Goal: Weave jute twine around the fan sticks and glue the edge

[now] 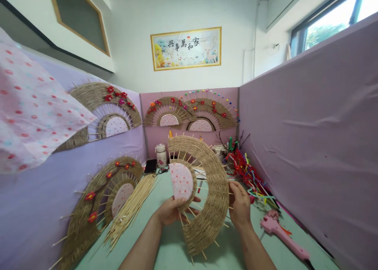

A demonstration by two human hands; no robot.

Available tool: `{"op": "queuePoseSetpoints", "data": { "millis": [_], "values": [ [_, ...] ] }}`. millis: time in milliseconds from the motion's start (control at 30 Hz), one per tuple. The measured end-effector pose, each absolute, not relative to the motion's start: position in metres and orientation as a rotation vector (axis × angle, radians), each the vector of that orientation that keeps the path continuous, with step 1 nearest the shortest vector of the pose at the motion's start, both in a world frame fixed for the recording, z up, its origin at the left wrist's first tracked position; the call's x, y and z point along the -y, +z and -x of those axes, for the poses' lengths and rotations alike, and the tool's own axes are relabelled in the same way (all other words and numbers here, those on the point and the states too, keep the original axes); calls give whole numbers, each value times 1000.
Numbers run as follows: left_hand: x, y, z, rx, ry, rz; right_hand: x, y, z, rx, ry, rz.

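A woven twine fan (217, 183) on thin wooden sticks is held up over the table, its straight edge turned to the left. At its centre is a half-round of pink dotted fabric (181, 181). My left hand (171, 211) grips the inner lower part, thumb on the fabric and fingers behind, partly hidden. With its fingers closed at the outer rim, my right hand (239, 202) holds the stick ends on the right side. No flowers show on this fan.
Loose sticks (130, 211) and a flowered fan (103, 207) lie left. A pink glue gun (285, 238) and colourful pipe cleaners (245, 165) are right. A white jar (161, 155) and phone (150, 166) stand behind. Dotted cloth (32, 108) hangs upper left; partitions surround the table.
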State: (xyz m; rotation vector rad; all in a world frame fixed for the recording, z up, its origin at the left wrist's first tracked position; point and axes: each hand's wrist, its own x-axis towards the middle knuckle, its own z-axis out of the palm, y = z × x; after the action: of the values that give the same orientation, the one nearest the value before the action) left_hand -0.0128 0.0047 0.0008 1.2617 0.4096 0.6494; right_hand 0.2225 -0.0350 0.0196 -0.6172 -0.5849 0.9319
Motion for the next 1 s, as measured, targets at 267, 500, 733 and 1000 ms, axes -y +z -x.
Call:
{"op": "queuePoseSetpoints", "data": {
  "millis": [267, 500, 733, 1000],
  "values": [
    [-2, 2, 12, -372, 665, -1261, 37, 21, -223, 581, 952, 632],
    [-5, -1, 13, -367, 649, -1265, 37, 21, -223, 593, 963, 601],
    [-2, 2, 12, -374, 629, -1265, 37, 20, -224, 594, 931, 584],
    [-2, 3, 12, -379, 637, -1257, 38, 22, -222, 598, 931, 604]
  ]
}}
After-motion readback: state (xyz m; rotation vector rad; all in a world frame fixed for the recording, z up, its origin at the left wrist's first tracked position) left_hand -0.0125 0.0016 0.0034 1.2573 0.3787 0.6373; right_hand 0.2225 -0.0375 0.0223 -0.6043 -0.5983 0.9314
